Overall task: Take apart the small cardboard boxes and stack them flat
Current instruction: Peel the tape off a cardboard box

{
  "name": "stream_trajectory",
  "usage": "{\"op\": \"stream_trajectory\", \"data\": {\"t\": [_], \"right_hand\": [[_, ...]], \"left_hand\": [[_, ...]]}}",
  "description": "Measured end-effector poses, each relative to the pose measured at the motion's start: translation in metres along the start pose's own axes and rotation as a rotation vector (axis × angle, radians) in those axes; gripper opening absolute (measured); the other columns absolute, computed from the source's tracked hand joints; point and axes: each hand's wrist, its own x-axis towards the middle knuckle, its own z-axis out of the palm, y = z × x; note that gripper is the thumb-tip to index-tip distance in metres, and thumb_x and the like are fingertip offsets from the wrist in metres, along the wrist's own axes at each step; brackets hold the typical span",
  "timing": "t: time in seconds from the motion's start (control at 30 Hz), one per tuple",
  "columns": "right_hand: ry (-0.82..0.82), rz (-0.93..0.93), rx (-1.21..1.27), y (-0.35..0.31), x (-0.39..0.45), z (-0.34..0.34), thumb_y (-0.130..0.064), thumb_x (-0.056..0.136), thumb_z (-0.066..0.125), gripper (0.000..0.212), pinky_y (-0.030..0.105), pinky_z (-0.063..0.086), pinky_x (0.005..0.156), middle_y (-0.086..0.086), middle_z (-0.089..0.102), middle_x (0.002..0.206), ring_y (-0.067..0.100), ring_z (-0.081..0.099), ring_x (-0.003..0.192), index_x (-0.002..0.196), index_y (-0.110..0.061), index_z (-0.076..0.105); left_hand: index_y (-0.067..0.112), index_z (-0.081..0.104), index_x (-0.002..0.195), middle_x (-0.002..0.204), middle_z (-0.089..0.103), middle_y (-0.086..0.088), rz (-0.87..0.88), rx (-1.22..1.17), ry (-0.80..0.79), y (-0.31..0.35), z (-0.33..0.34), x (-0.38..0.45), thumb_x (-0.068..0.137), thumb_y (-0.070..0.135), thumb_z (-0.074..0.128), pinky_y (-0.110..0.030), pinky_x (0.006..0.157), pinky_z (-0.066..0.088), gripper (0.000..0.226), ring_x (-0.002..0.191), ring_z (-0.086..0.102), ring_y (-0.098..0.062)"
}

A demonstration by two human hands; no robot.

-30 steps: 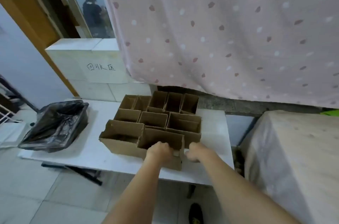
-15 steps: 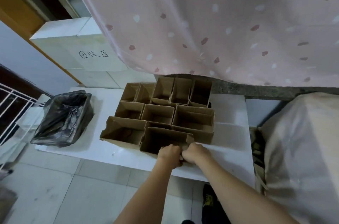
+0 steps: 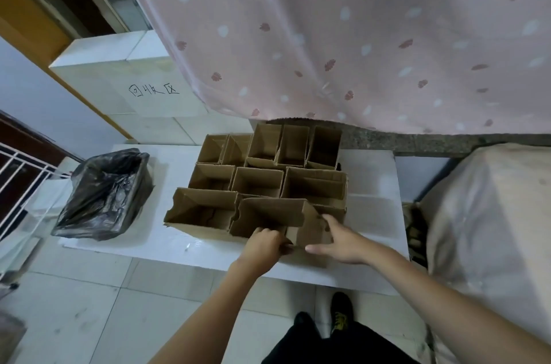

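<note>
Nearest the camera, the left hand (image 3: 266, 245) grips the near wall of the front box (image 3: 268, 216), fingers curled over its edge. The right hand (image 3: 343, 240) rests on that box's folded-out flap (image 3: 310, 229), fingers spread and fairly straight. This box stands at the near edge of the white table (image 3: 372, 214), touching the other open boxes (image 3: 259, 182) packed behind it. A black bag (image 3: 104, 196) lies left, apart. Beyond, a white block (image 3: 119, 80) bears handwritten "回收区". A spotted pink curtain (image 3: 357, 35) overhangs the far row.

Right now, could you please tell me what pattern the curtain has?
The curtain is pale pink with white and dark-red leaf-like spots, seen in the head view.
</note>
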Motion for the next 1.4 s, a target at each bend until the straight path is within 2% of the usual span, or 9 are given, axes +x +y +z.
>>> {"op": "stream_trajectory", "data": {"t": [0.1, 0.2, 0.4, 0.5, 0.63, 0.73, 1.0, 1.23, 1.4], "right_hand": [[0.044, -0.019, -0.192, 0.003, -0.024, -0.001, -0.068, 0.066, 0.077, 0.132, 0.05, 0.024, 0.12, -0.001, -0.008, 0.165, 0.029, 0.008, 0.151, 0.153, -0.039, -0.016], [0.112, -0.099, -0.269, -0.003, -0.038, 0.0, -0.067, 0.063, 0.08, 0.137, 0.052, 0.019, 0.121, -0.011, -0.019, 0.161, 0.028, -0.001, 0.152, 0.149, -0.043, -0.024], [0.181, -0.167, -0.329, -0.015, -0.051, -0.009, -0.059, 0.065, 0.083, 0.132, 0.046, 0.027, 0.12, -0.008, 0.001, 0.162, 0.025, 0.016, 0.148, 0.153, -0.035, -0.013], [0.216, -0.165, -0.428, -0.011, -0.057, -0.007, -0.059, 0.064, 0.081, 0.129, 0.044, 0.028, 0.118, -0.006, 0.006, 0.16, 0.026, 0.021, 0.144, 0.155, -0.031, -0.007], [0.258, -0.147, -0.697, -0.002, -0.061, -0.009, -0.057, 0.064, 0.076, 0.125, 0.043, 0.019, 0.119, -0.001, 0.015, 0.157, 0.026, 0.02, 0.142, 0.155, -0.029, -0.005], [0.266, -0.137, -0.787, -0.001, -0.058, -0.01, -0.054, 0.065, 0.075, 0.125, 0.044, 0.016, 0.119, -0.002, 0.015, 0.156, 0.026, 0.019, 0.142, 0.155, -0.031, -0.009], [0.328, -0.084, -0.728, 0.017, -0.038, 0.009, -0.053, 0.068, 0.081, 0.127, 0.048, 0.006, 0.122, -0.001, 0.012, 0.162, 0.025, 0.013, 0.148, 0.157, -0.033, -0.007], [0.758, -0.13, -0.33, 0.047, -0.056, 0.01, -0.055, 0.079, 0.073, 0.068, 0.034, 0.031, 0.107, -0.004, 0.041, 0.132, 0.018, 0.034, 0.127, 0.136, -0.028, 0.048], [0.67, -0.056, -0.17, 0.058, -0.062, 0.007, -0.037, 0.084, 0.077, 0.035, 0.023, 0.04, 0.09, -0.008, 0.042, 0.111, 0.017, 0.051, 0.105, 0.11, -0.035, 0.053]], "left_hand": [[0.011, 0.074, 0.113, 0.107, 0.073, -0.004, 0.055, -0.214, -0.036, -0.002, -0.013, -0.008, 0.096, 0.021, 0.066, -0.034, 0.094, 0.054, 0.021, 0.098, 0.067, -0.017], [0.016, 0.072, 0.116, 0.111, 0.067, 0.012, 0.15, -0.354, -0.018, -0.008, -0.024, -0.015, 0.093, 0.017, 0.069, -0.011, 0.089, 0.05, 0.023, 0.098, 0.062, -0.002], [0.027, 0.072, 0.095, 0.093, 0.068, 0.014, 0.163, -0.526, -0.071, -0.007, -0.038, -0.022, 0.09, 0.029, 0.074, -0.015, 0.077, 0.053, 0.006, 0.087, 0.064, -0.002], [0.006, 0.072, 0.088, 0.077, 0.064, -0.002, 0.18, -0.579, -0.037, -0.007, -0.035, -0.028, 0.086, 0.039, 0.076, -0.025, 0.062, 0.048, 0.033, 0.067, 0.057, -0.009], [0.022, 0.076, 0.094, 0.081, 0.069, 0.0, 0.159, -0.788, -0.086, -0.005, -0.032, -0.038, 0.086, 0.059, 0.068, -0.021, 0.07, 0.046, 0.039, 0.074, 0.062, -0.007], [0.014, 0.068, 0.124, 0.103, 0.074, 0.005, 0.063, -0.875, -0.026, 0.009, -0.022, -0.04, 0.088, 0.047, 0.071, -0.019, 0.085, 0.053, 0.049, 0.092, 0.068, 0.002], [-0.004, 0.058, 0.125, 0.085, 0.061, -0.002, -0.181, -0.957, 0.061, 0.034, 0.024, -0.021, 0.087, 0.02, 0.078, -0.015, 0.068, 0.049, 0.049, 0.08, 0.06, -0.009], [0.011, 0.055, 0.135, 0.121, 0.061, -0.008, -0.224, -0.897, 0.1, 0.027, 0.04, -0.018, 0.086, 0.033, 0.078, -0.022, 0.084, 0.049, 0.059, 0.105, 0.059, -0.018], [0.013, 0.04, 0.146, 0.152, 0.032, -0.009, -0.089, -0.429, 0.418, 0.048, 0.041, -0.029, 0.088, 0.029, 0.074, -0.036, 0.115, 0.033, 0.069, 0.142, 0.029, -0.026]]}}
